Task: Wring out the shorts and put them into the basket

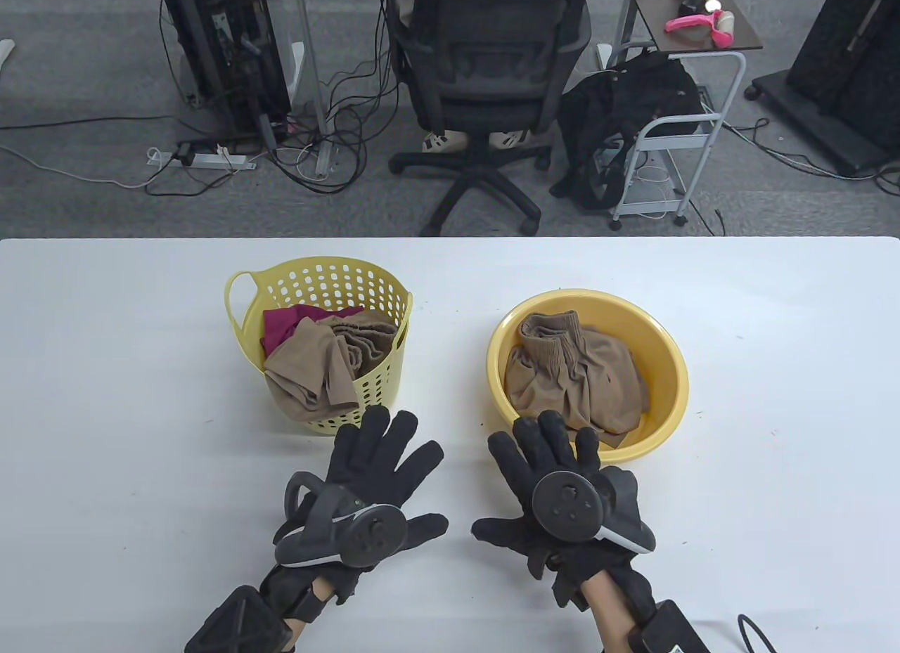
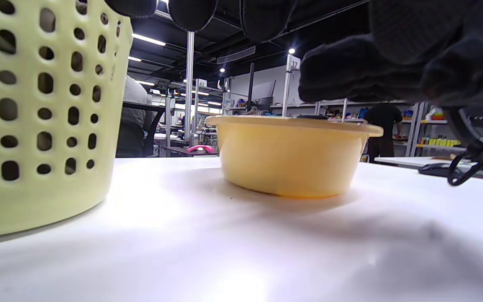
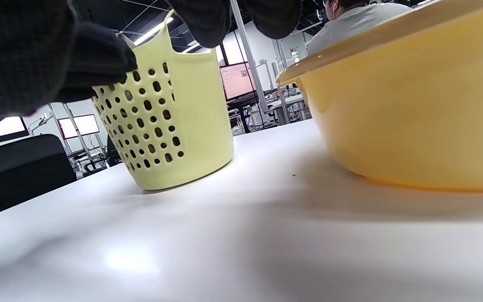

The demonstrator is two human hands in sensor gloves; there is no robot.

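Observation:
Tan shorts (image 1: 576, 379) lie crumpled in the yellow basin (image 1: 661, 351) at the table's right centre. The pale yellow perforated basket (image 1: 383, 382) stands to its left and holds another tan garment (image 1: 316, 368) and a magenta one (image 1: 285, 326). My left hand (image 1: 383, 463) lies flat with fingers spread, just in front of the basket. My right hand (image 1: 545, 463) lies flat too, fingertips at the basin's near rim. Neither holds anything. In the left wrist view the basket (image 2: 36, 117) and basin (image 2: 292, 155) stand side by side; the right wrist view shows the basket (image 3: 170, 121) and basin (image 3: 413, 109).
The white table (image 1: 105, 400) stretches wide on both sides of the two containers. Beyond its far edge stand an office chair (image 1: 485, 69), a small cart (image 1: 675, 133) and floor cables. A black cable (image 1: 756, 632) lies by my right wrist.

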